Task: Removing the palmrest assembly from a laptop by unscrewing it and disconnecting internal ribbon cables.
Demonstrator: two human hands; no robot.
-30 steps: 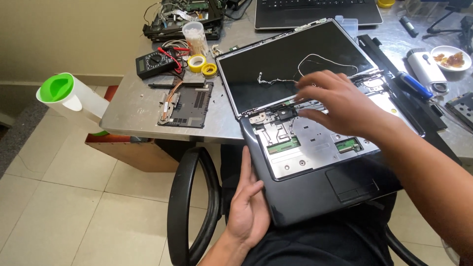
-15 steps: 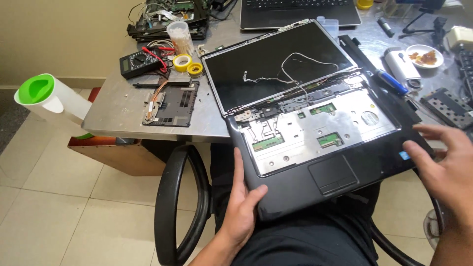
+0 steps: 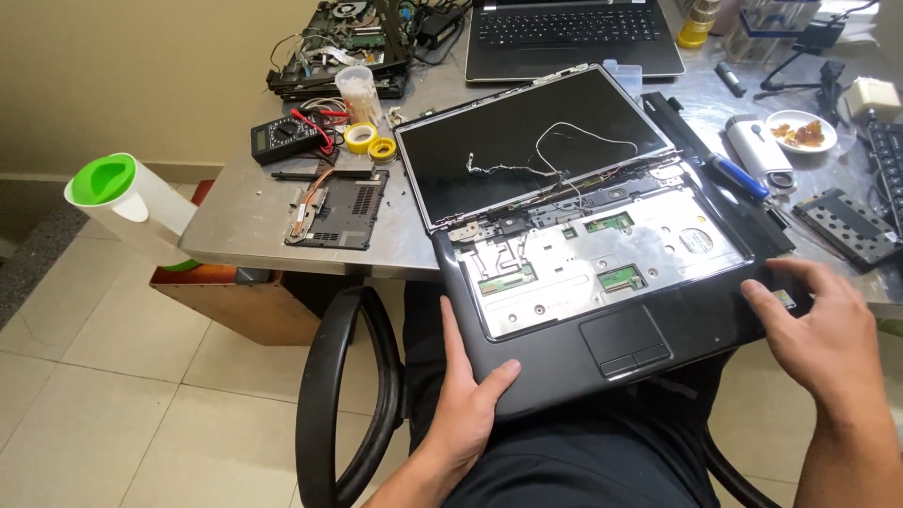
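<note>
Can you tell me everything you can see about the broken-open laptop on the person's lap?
The black laptop lies open across the person's lap, its far part resting on the grey table. The keyboard is gone, baring a silvery metal plate with small green circuit parts. The touchpad remains in place. The dark screen is tilted back, with thin loose wires lying across it. The left hand grips its front left corner; the right hand rests on its right edge.

bare table (image 3: 240, 221) left, clutter beyond laptop (image 3: 602, 273)
</note>
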